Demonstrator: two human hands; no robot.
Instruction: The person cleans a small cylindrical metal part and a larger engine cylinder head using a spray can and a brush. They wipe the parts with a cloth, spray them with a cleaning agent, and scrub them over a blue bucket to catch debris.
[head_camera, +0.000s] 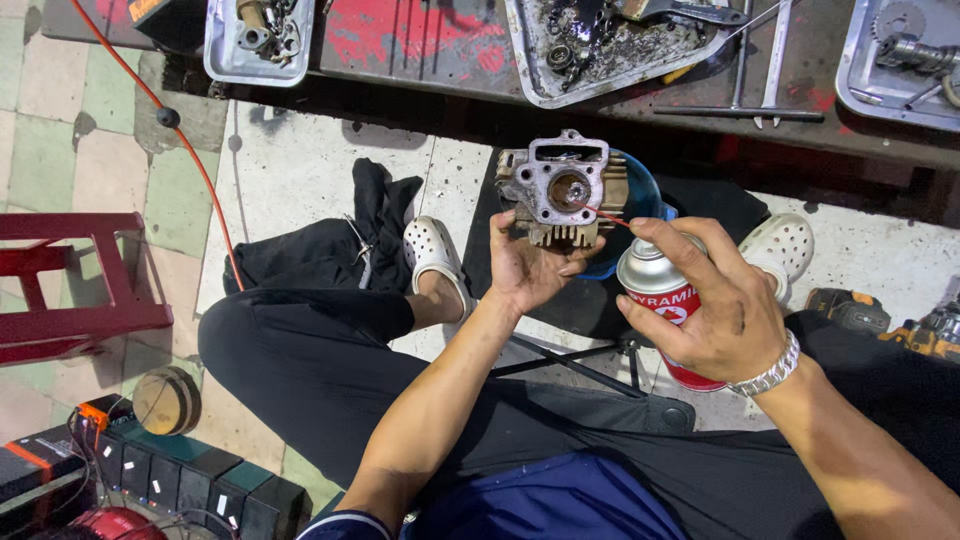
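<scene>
My left hand (528, 268) holds up a grey finned metal engine part (563, 190) with a round bore facing me. My right hand (718, 305) grips a red and silver spray can (662, 295), one finger on top of it. A thin red straw (603, 213) runs from the can's nozzle to the bore. A blue bowl (643, 192) sits right behind the engine part. A silver chain bracelet is on my right wrist.
A dirty red workbench (420, 45) runs along the top with metal trays (255, 45) of greasy parts and long tools (740, 112). A red stool frame (75, 285) stands left. An orange hose (190, 150) crosses the floor. Black boxes (180, 480) lie bottom left.
</scene>
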